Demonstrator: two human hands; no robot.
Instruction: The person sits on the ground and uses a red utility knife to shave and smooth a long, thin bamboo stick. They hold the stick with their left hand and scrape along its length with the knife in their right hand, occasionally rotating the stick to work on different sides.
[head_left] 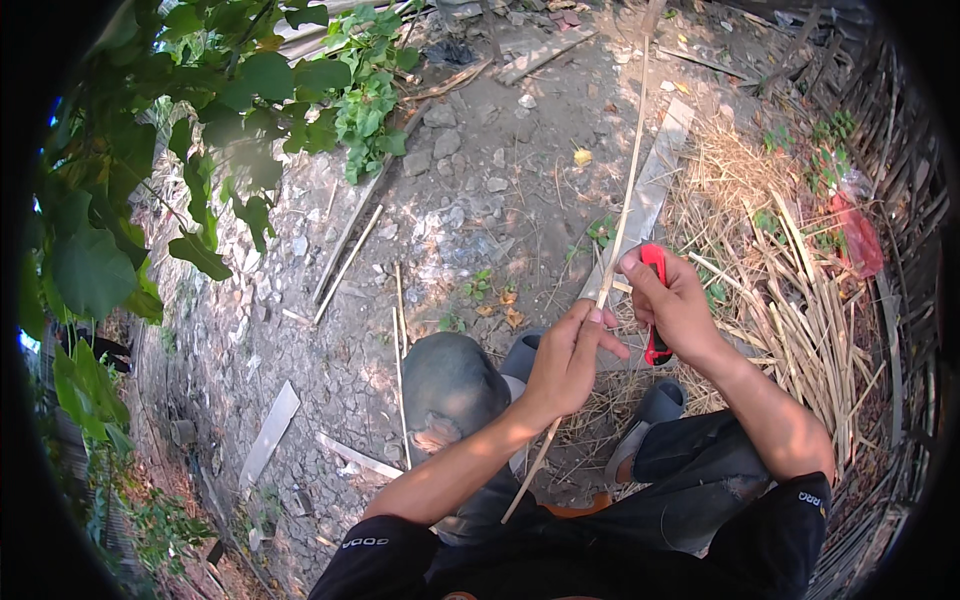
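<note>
A long, thin bamboo strip (633, 180) runs slantwise between my knees, from near my lap up toward the far ground. My left hand (563, 368) is closed around it, thumb and fingers pinching it near the middle of the view. Just to the right, my right hand (682, 308) grips a red and black utility knife (654, 258), held upright beside the strip. The right thumb lies close to the strip; whether it touches is unclear. I cannot make out the knife's blade.
A flat grey board (655, 175) lies beyond my hands. Split strips and shavings (800, 300) pile up at the right, by a red plastic bag (855, 235). Leafy branches (110, 210) hang at the upper left. Loose sticks (348, 262) and stones lie on the dirt.
</note>
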